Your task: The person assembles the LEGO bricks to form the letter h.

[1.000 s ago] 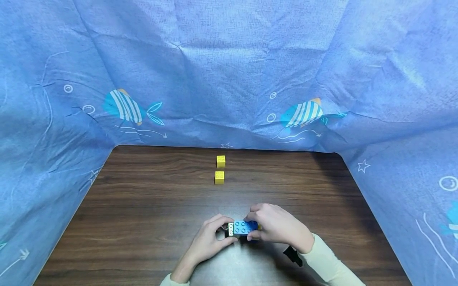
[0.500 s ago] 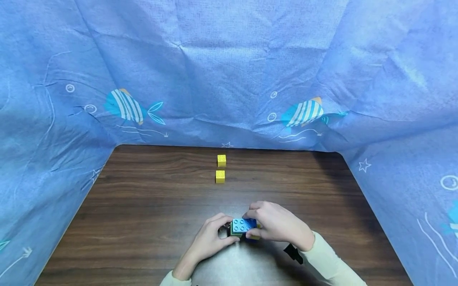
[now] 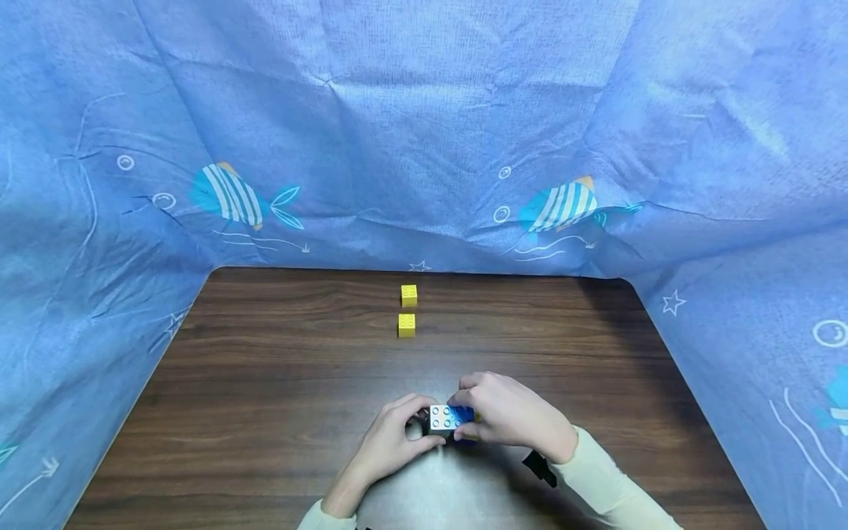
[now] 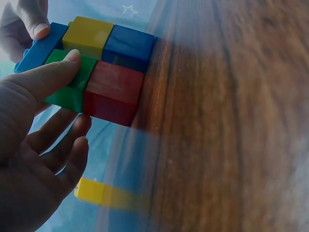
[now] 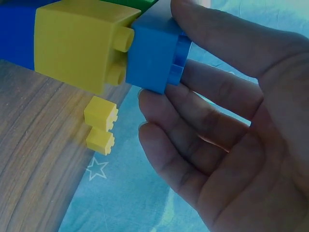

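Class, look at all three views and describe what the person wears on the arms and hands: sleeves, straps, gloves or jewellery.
Both hands are bare: left hand, right hand, with no gloves or rings visible. Each forearm wears a pale cream long sleeve, reaching the wrist. A black strap sits at the right wrist, under the cuff. No markings on the sleeves are visible.

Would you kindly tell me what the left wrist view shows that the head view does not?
Only the left wrist view shows the block stack's side: red block, green block and dark blue block under the top layer. Only the head view shows the whole table, the fish-print cloth, and the studded top of the stack. Both show the left hand and right hand gripping the stack, and loose yellow blocks beyond.
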Demonstrator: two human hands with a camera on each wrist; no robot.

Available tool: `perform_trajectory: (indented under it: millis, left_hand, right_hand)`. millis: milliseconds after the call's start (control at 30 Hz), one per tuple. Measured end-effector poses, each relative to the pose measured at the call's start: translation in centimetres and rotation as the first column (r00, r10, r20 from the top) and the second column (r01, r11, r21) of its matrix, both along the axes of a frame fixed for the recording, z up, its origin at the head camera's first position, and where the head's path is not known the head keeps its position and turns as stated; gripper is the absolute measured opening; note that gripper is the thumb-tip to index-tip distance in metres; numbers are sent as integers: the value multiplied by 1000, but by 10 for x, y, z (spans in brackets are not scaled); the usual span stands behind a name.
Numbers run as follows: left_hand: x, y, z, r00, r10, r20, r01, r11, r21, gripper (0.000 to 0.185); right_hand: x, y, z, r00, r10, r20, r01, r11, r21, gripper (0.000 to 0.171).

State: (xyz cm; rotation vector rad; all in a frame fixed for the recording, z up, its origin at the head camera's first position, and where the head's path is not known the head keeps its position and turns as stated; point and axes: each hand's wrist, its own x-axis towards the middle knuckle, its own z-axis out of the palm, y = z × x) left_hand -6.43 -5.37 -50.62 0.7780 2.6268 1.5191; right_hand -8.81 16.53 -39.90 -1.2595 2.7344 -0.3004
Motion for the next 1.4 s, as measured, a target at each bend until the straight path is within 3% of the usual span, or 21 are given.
perform_trajectory:
  millis: [200,633,900,1100,1400]
  left_hand:
    - [0,-2,-1,1000,-19,4,18,1000,26,43]
    - [3,-5,5,999,-17,33,18,1000,-25,37]
    - [4,-4,9,1000,-2,15,4,996,-89,40]
    - [4,-5,12,1000,8,24,-6,995,-104,40]
    - [2,-4,13,1000,7,30,-3,993,-117,38]
  right_hand:
    - [0,-1,-1,1000,-14,11,14,1000,11,31]
    - [2,0,-4,1000,-18,15,18,1000,-14,33]
    - [8,15,-9,992,-125,24,125,992,30,56]
    - [7,23,-16,994,-102,-43,103,994,32,39]
    - [3,25,-21,993,-109,37,109,994,-6,36]
